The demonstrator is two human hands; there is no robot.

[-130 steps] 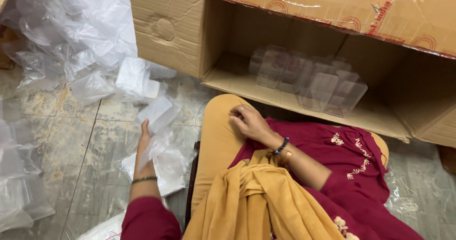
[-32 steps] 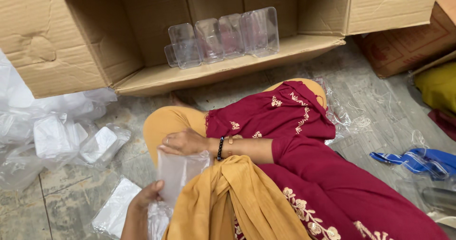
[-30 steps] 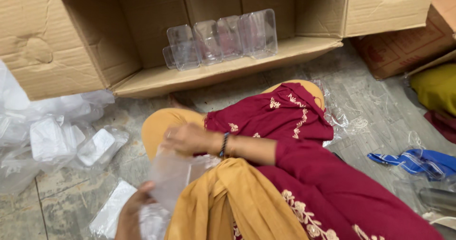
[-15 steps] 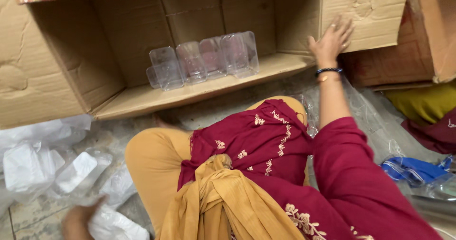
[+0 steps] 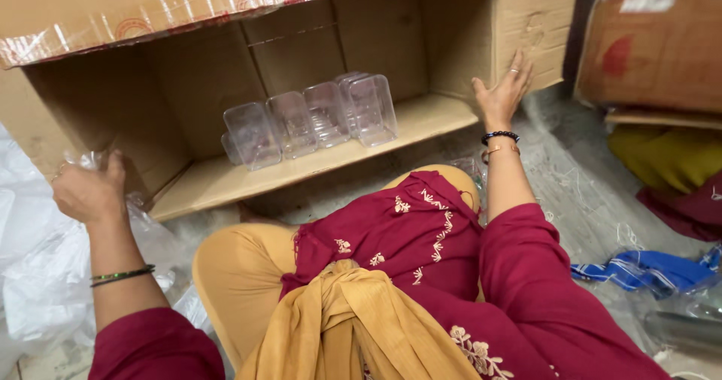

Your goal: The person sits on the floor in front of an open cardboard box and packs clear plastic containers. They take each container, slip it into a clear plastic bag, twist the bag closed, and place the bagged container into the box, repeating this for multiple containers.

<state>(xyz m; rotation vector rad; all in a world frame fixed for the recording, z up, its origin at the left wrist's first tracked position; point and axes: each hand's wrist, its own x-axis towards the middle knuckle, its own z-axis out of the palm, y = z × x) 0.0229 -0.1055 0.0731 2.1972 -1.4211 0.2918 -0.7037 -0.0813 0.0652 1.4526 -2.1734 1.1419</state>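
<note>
A large cardboard box (image 5: 188, 86) lies on its side on the floor, its opening facing me. Several clear plastic containers (image 5: 312, 117) stand in a row on its lower wall. My left hand (image 5: 90, 192) is curled around the edge of the box's left side, where some crinkled clear plastic shows. My right hand (image 5: 504, 90) lies flat against the box's right flap (image 5: 534, 26), fingers spread, holding nothing. I sit on the floor with one knee (image 5: 241, 267) bent in front of the box.
Heaps of clear plastic bags (image 5: 37, 275) lie at the left. A second cardboard box (image 5: 654, 49) stands at the right, with yellow and dark red cloth (image 5: 669, 169) below it. A blue strip (image 5: 654, 267) and more clear plastic lie on the floor at the right.
My left hand held a clear container over my lap a second ago; it now grips the box's left side. My right hand left my lap and reached to the right flap.
</note>
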